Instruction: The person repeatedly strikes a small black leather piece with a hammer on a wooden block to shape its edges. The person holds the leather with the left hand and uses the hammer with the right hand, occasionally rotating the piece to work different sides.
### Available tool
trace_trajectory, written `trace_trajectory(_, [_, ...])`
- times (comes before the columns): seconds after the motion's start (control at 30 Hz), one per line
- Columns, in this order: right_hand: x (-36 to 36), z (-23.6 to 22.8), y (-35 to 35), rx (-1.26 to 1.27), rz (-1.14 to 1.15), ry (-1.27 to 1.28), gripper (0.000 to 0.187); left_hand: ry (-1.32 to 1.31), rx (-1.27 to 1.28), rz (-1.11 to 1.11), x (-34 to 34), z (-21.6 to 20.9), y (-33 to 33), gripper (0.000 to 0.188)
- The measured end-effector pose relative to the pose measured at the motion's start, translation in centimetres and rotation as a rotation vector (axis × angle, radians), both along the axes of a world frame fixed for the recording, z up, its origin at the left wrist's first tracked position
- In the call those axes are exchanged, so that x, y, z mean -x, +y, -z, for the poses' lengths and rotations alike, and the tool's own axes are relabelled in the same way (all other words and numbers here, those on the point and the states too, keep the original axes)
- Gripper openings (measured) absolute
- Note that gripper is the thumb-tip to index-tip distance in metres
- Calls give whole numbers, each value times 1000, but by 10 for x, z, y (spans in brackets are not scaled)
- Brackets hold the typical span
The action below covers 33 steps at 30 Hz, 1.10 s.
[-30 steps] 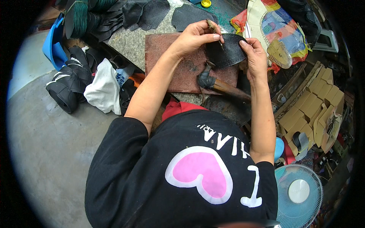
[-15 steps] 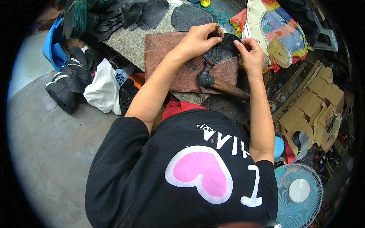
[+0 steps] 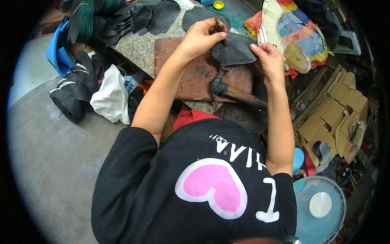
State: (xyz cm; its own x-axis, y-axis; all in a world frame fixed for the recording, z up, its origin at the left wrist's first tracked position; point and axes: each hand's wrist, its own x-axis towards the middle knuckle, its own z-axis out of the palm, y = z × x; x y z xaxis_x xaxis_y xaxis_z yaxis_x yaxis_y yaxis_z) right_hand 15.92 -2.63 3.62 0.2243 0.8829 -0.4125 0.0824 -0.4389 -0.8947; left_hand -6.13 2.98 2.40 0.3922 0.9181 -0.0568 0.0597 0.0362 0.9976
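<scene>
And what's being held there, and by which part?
The right hand pinches the black leather by its right edge. The left hand holds a small brownish thing; by which part, I can't tell.

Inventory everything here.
Worktop: one, grey, top
Mat: one, reddish, worktop
Hammer: one, brown, partly on mat
Leather piece: one, black, in right hand
Small object: one, brownish, in left hand
Cutouts: several, black, worktop
Cord: several, green, upper left
Lid: one, yellow, top
Sack: one, multicoloured, upper right
Curved pieces: several, black, left
Cloth: one, white, left
Plastic: one, blue, left
Cardboard: several, brown, right
Fan: one, blue, lower right
Clutter: uncounted, mixed, right
Shirt: one, black, bottom
Hands: two, bare, top
</scene>
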Motion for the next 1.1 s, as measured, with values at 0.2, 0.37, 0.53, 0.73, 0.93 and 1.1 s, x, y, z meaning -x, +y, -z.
trace_trajectory(0.2, [14,9,-16,-164,-117,-688,25,364,-163,-78,-5,-3,-19,22])
trace_trajectory(0.37, [16,11,-17,-216,-144,-749,24,507,-268,-101,-12,-9,-27,18])
trace_trajectory(0.53, [17,14,-17,-239,-158,-797,26,657,-617,-238,-14,-15,-29,15])
trace_trajectory(0.73, [18,19,-21,-350,-95,-641,20,118,-193,-221,-25,8,-31,11])
trace_trajectory(0.93, [16,19,-22,-458,-81,-719,19,-34,-129,-291,-28,30,-34,12])
trace_trajectory(1.1, [15,21,-22,-471,-99,-717,19,-110,-123,-327,-28,32,-33,11])
